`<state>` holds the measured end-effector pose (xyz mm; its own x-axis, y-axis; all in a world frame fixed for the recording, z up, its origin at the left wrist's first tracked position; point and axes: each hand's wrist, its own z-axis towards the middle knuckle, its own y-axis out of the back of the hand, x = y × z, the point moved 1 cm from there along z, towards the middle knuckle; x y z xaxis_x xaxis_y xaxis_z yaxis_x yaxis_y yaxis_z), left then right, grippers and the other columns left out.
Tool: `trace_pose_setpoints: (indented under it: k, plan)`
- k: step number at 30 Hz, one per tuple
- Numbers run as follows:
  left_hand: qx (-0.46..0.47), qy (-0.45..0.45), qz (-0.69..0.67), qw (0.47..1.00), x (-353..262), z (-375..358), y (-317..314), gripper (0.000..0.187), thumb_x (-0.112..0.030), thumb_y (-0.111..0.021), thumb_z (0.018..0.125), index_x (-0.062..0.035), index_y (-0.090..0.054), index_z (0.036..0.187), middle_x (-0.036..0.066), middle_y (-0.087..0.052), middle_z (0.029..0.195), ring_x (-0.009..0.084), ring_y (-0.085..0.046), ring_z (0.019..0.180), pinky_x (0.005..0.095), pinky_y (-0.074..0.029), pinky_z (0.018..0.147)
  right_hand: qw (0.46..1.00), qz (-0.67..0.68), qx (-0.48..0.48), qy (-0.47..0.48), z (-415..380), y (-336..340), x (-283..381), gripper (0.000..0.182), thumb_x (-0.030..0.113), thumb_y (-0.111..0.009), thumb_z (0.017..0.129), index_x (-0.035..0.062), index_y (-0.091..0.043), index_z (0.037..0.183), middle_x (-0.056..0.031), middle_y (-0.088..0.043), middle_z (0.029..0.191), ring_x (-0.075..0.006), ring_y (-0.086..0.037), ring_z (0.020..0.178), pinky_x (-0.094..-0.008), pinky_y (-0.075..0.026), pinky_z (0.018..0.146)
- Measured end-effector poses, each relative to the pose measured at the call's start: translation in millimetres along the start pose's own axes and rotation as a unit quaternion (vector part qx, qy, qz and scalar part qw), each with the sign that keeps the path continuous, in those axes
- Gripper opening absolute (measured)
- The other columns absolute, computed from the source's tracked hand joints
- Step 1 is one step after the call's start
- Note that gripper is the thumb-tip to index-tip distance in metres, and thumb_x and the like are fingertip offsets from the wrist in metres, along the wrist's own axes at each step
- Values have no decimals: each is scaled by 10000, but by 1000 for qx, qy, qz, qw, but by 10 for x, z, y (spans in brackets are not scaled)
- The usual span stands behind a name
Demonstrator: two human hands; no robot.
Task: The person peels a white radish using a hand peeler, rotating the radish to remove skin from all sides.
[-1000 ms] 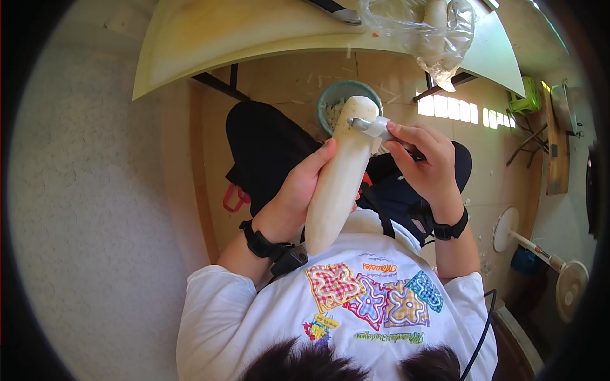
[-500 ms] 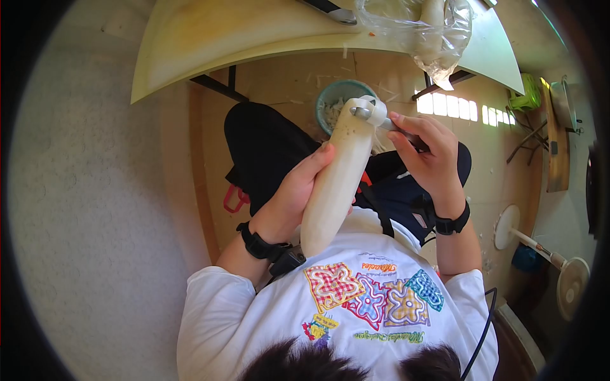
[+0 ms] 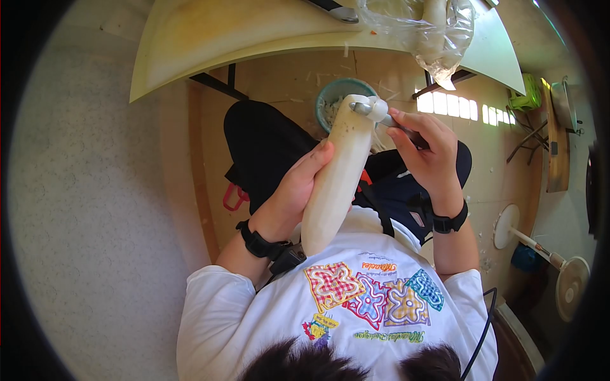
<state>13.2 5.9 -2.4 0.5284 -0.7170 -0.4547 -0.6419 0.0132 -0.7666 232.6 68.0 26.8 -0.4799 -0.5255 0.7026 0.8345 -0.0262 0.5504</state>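
Note:
A long white radish (image 3: 338, 174), pale and peeled along the side in view, lies slanted above my lap. My left hand (image 3: 300, 182) is wrapped round its middle, thumb on top. In my right hand (image 3: 429, 149) is a peeler (image 3: 394, 122), its metal head against the radish's far end. A white curl of peel (image 3: 379, 109) bunches at the peeler head. Beneath that end, on the floor, a teal basin (image 3: 326, 101) holds white peelings.
Ahead stands a table (image 3: 210, 47) with a clear plastic bag (image 3: 438, 38) hanging over its edge and a dark-handled tool (image 3: 337, 10). At right are a white fan (image 3: 572, 289) and a folding stand (image 3: 530, 136). Peel scraps dot the floor.
The peel curl at the peeler head looks smaller and has shifted slightly. My right hand has barely moved, and my left hand keeps its hold.

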Motion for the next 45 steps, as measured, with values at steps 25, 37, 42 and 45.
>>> trace_pose_setpoints:
  k: [25,37,42,45]
  plan:
    - [-44,-38,10,998,-120,-30,-72,653,-588,-395,989,6,-539,1221,113,-639,873,188,-627,654,340,-538,599,978,78,-20,-190,-114,69,-209,178,84,-715,898,11,-673,1054,0,-602,719,-36,-469,623,-200,-371,554]
    - [18,-114,40,992,-206,-37,33,581,-550,-454,986,-23,-570,1200,118,-674,863,208,-671,655,338,-562,569,977,-10,91,-193,-32,172,159,191,132,-729,857,60,-701,1032,-113,-689,796,-196,-645,640,-286,-495,589]
    - [-34,-53,58,996,-255,-139,-114,606,-548,-420,997,-23,-525,1282,129,-652,845,197,-655,661,330,-547,572,969,-38,182,-160,-18,231,268,190,197,-717,847,79,-707,995,-142,-688,796,-295,-666,684,-356,-511,601]
    - [-38,-2,58,998,-244,-153,-52,661,-557,-385,1001,-14,-491,1363,141,-633,842,194,-636,670,333,-531,564,967,-26,220,-129,-39,265,284,183,201,-715,840,86,-709,981,-135,-694,799,-306,-669,693,-376,-506,602]
